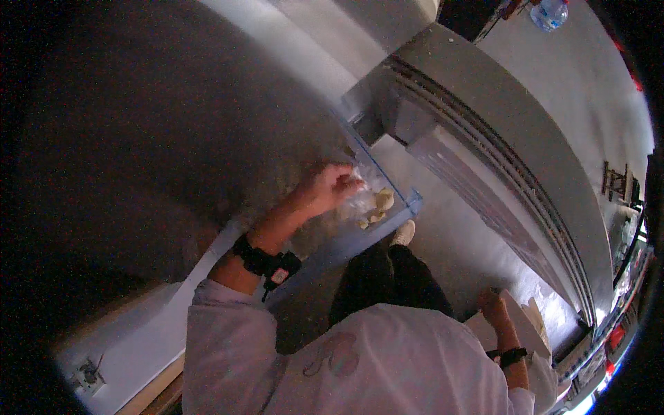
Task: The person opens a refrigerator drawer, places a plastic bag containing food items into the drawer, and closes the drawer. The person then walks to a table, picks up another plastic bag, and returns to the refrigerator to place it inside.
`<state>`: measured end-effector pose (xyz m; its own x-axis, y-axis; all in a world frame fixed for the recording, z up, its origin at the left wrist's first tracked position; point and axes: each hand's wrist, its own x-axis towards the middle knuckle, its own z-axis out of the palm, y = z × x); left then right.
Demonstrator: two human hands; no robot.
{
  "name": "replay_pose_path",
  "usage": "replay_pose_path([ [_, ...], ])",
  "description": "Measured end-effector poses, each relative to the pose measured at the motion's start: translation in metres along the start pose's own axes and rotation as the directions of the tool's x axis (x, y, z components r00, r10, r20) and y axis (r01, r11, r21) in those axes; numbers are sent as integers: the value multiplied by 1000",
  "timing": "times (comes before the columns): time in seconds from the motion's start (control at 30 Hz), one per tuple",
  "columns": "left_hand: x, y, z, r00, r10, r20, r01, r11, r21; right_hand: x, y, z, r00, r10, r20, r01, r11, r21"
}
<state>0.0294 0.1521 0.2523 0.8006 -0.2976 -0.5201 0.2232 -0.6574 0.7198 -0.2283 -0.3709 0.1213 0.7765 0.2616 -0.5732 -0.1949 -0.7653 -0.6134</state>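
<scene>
My left hand point(337, 189) reaches into a pulled-out clear drawer point(332, 249) with a bluish rim, apparently in a refrigerator. Its curled fingers are at a crumpled clear plastic bag point(360, 199) and seem to pinch it, though blur softens the contact. Beside the bag, in the drawer's corner, lie several pale yellow pieces point(384, 198), too blurred to identify. Low on the right, my right hand point(492, 306) grips the edge of a white container or bag point(524, 321). Pale, leaf-like pieces show at its far side; the rest is hidden by my arm.
An open refrigerator door point(519, 104) with a dark gasket and inner shelf point(467, 192) curves along the right. My shoe point(403, 233) stands by the drawer's front corner. A white panel point(135, 332) lies at lower left. Farther off are a plastic bottle point(550, 14) and a small stool point(616, 181).
</scene>
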Motion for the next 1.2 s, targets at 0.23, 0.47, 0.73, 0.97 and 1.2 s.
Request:
replay_pose_path([
  [0.23,3,0,6,993,27,118,11,949,-314,-3,-6,-10,997,2,75,-1,1000,-7],
  [0.47,-5,9,0,994,111,0,-109,976,-187,-5,0,-1,997,39,71,-52,980,194],
  [0.73,-16,14,11,995,63,73,-95,760,643,-8,-5,-10,936,288,205,-313,944,102],
  [0.97,-32,-8,34,991,118,68,-127,982,142,-10,18,-4,990,78,117,-82,996,29],
  [1.2,-19,-25,88,875,41,482,68,976,-206,-5,8,-11,997,2,72,1,999,-32],
])
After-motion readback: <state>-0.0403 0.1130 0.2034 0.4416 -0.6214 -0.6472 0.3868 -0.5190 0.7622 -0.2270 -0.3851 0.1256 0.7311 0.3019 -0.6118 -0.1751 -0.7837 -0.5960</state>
